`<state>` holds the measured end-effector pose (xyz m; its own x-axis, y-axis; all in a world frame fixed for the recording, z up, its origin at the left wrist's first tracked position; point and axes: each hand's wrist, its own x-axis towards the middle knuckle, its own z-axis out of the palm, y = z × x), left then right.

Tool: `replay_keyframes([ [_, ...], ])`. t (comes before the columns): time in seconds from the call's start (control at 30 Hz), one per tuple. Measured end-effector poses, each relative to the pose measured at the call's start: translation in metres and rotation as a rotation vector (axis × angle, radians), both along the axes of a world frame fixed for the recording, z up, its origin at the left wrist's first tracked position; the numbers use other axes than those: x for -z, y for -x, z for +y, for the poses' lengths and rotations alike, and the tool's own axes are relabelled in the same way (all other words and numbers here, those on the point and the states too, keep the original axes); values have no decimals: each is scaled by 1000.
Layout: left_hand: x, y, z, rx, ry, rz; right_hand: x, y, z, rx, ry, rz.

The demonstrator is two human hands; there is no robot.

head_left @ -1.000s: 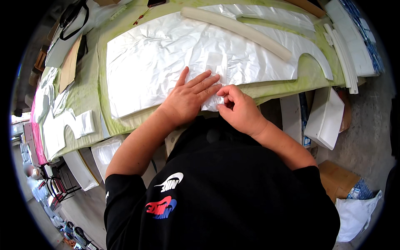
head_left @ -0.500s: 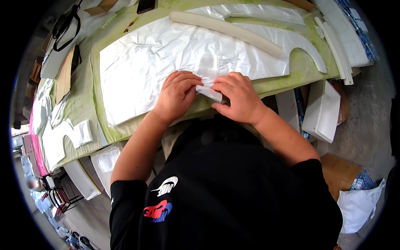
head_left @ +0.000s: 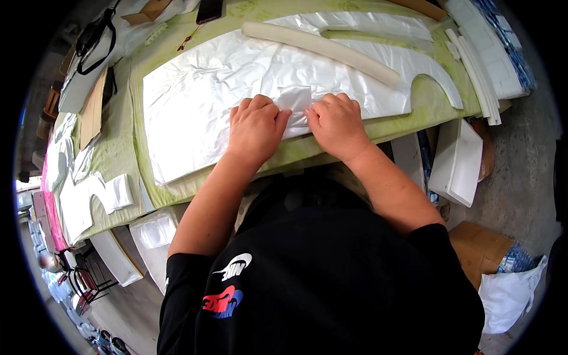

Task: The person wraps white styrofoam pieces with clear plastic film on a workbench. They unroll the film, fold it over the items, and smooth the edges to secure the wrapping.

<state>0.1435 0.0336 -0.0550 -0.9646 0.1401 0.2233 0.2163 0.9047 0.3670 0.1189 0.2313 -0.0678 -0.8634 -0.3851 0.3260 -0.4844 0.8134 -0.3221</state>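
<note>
Pinching small plastic piece [head_left: 294, 98] | both hands [head_left: 296, 121] together | squarish, lying flat

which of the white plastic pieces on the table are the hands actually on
The small folded white piece, pinched between the left hand and right hand; it lies atop the big crinkled white sheet.

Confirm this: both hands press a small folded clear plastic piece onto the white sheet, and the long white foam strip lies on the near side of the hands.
Wrong in one respect. The head view shows the long white foam strip beyond the left hand and right hand, not nearer. Both do press the small folded clear plastic piece onto the white sheet.
</note>
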Motion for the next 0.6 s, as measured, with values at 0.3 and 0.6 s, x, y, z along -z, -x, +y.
replay_keyframes([
  [0.3, 13, 8, 0, -17, -101, 134, 0, 4, -3, 12, -26, 26],
  [0.6, 6, 5, 9, 156, 167, -62, -6, 7, -2, 19, 74, -72],
])
